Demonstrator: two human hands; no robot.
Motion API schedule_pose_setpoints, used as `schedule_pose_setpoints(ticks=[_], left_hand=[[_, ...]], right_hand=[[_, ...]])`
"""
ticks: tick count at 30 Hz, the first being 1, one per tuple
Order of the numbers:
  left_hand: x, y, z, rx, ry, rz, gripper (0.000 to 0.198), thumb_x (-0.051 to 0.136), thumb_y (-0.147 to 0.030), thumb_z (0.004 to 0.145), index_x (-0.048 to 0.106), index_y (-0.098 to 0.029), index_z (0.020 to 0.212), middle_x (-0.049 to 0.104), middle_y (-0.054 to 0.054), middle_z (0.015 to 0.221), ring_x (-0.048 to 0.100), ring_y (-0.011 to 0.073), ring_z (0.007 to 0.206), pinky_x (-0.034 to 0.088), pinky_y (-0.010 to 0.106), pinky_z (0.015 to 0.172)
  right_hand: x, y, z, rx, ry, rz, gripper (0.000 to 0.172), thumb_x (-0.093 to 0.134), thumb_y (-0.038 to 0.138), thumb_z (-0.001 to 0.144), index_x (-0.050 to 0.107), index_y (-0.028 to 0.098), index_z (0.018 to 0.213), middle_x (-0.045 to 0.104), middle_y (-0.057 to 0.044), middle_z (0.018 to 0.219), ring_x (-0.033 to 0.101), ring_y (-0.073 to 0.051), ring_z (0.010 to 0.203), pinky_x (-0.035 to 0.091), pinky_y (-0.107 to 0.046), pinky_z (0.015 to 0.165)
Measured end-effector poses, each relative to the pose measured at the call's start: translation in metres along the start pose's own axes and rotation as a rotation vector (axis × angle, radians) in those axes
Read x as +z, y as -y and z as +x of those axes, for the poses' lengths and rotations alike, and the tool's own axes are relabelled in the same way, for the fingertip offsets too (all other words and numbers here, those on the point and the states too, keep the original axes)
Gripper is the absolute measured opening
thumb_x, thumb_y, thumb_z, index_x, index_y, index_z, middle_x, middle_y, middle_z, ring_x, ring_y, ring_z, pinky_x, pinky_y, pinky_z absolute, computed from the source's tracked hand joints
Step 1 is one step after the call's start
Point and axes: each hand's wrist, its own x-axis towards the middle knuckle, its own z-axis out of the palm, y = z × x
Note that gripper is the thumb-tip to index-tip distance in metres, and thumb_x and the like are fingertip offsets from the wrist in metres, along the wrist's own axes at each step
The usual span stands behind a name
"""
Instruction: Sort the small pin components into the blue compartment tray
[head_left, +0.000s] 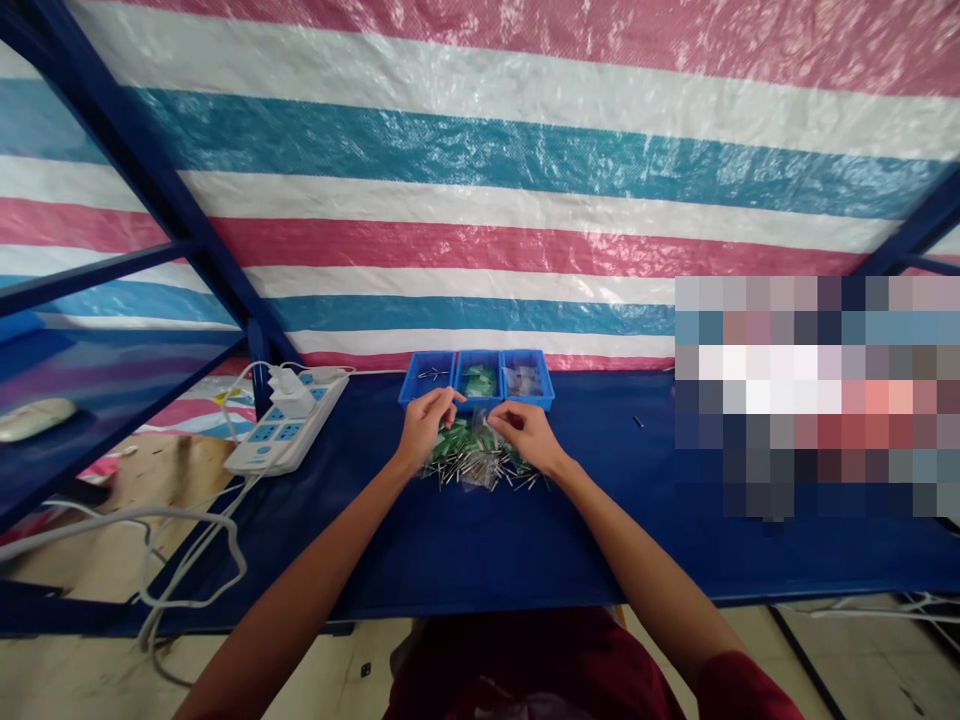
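Observation:
A pile of thin silver metal pins (484, 468), green pieces (452, 440) and small clear plastic pieces (480, 470) lies in front of me. My left hand (429, 428) hovers over the pile's left side, index finger stretched out and the other fingers loosely bent, with nothing visible in it. On the right side, my right hand (529, 432) has thumb and fingertips pinched together next to a clear piece; what they hold is too small to tell. Just behind both hands stand three blue bins: the left bin (406, 388) has a few pins, the middle one green pieces, the right one clear pieces.
A white power strip (281, 440) with a plugged-in adapter (291, 392) and loose cables (236, 545) lies left on the blue table (480, 565). One small pin (638, 422) lies apart at right. Blue frame posts and a striped tarp (480, 240) stand behind. The far right is pixelated.

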Motion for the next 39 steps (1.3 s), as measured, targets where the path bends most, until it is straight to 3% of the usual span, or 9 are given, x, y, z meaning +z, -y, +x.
schedule_pose_setpoints(ticks=[3,9,12,17,19,22,27,33,39], left_hand=[[-0.003,-0.001,0.001,0.037,-0.074,0.108,0.030,0.055,-0.040,0.088,0.066,-0.015,0.074,0.047,-0.002,0.055,0.044,0.0084,0.049,0.036,0.021,0.049],[-0.004,-0.003,-0.004,0.121,-0.075,0.336,0.029,0.054,-0.037,0.087,0.068,-0.015,0.075,0.052,-0.002,0.054,0.049,0.0102,0.051,0.039,0.021,0.051],[-0.003,-0.004,-0.005,0.169,-0.069,0.438,0.030,0.053,-0.037,0.088,0.069,-0.015,0.075,0.056,-0.001,0.055,0.051,0.0105,0.051,0.040,0.021,0.053],[-0.006,-0.004,-0.003,0.260,-0.067,0.608,0.033,0.050,-0.037,0.090,0.069,-0.015,0.074,0.062,0.000,0.058,0.055,0.0121,0.053,0.041,0.023,0.057],[-0.011,-0.002,0.000,0.295,0.008,0.664,0.032,0.051,-0.039,0.090,0.069,-0.016,0.077,0.065,0.002,0.066,0.057,0.0135,0.058,0.043,0.024,0.059],[-0.019,0.002,0.004,0.364,0.254,0.764,0.028,0.055,-0.042,0.087,0.071,-0.018,0.086,0.068,0.005,0.088,0.061,0.0178,0.078,0.047,0.028,0.073],[-0.023,0.009,0.005,0.398,0.489,0.865,0.033,0.062,-0.050,0.081,0.070,-0.021,0.096,0.065,0.007,0.102,0.059,0.0234,0.097,0.044,0.036,0.091],[-0.020,0.012,0.004,0.402,0.450,0.807,0.029,0.060,-0.046,0.084,0.071,-0.021,0.095,0.067,0.008,0.097,0.060,0.0239,0.094,0.044,0.036,0.091],[-0.018,0.011,0.003,0.441,0.395,0.803,0.023,0.058,-0.038,0.086,0.071,-0.020,0.093,0.069,0.008,0.094,0.061,0.0235,0.092,0.045,0.035,0.087]], right_hand=[[-0.007,-0.002,0.004,0.237,0.194,0.226,0.026,0.068,0.041,0.073,0.063,0.017,0.069,0.046,0.007,0.044,0.040,-0.007,0.038,0.030,-0.020,0.039],[-0.018,-0.004,0.013,0.426,-0.363,0.584,0.026,0.071,0.038,0.070,0.062,0.016,0.081,0.067,-0.003,0.065,0.060,-0.012,0.049,0.049,-0.024,0.049],[-0.019,-0.006,0.014,0.504,-0.411,0.497,0.022,0.064,0.030,0.073,0.061,0.014,0.088,0.068,-0.005,0.069,0.062,-0.015,0.049,0.050,-0.027,0.048],[-0.017,-0.008,0.010,0.335,-0.394,-0.045,0.017,0.054,0.025,0.077,0.066,0.017,0.086,0.068,-0.003,0.075,0.061,-0.015,0.055,0.049,-0.027,0.056],[-0.018,-0.007,0.008,0.294,-0.364,-0.303,0.015,0.054,0.024,0.078,0.067,0.019,0.080,0.069,-0.002,0.075,0.063,-0.016,0.064,0.048,-0.028,0.065],[-0.022,-0.006,0.008,0.345,-0.203,-0.588,0.011,0.059,0.025,0.078,0.069,0.020,0.077,0.068,-0.001,0.071,0.063,-0.018,0.075,0.044,-0.026,0.067],[-0.024,-0.007,0.008,0.354,0.080,-0.827,0.019,0.068,0.030,0.077,0.071,0.022,0.093,0.070,-0.003,0.084,0.063,-0.022,0.087,0.043,-0.026,0.069],[-0.015,-0.009,0.005,0.237,0.232,-0.933,0.033,0.065,0.027,0.081,0.067,0.023,0.113,0.067,-0.008,0.104,0.061,-0.023,0.100,0.046,-0.029,0.078],[-0.010,-0.010,0.004,0.181,0.220,-0.970,0.022,0.051,0.022,0.090,0.071,0.022,0.100,0.066,-0.007,0.102,0.062,-0.021,0.098,0.045,-0.028,0.078]])
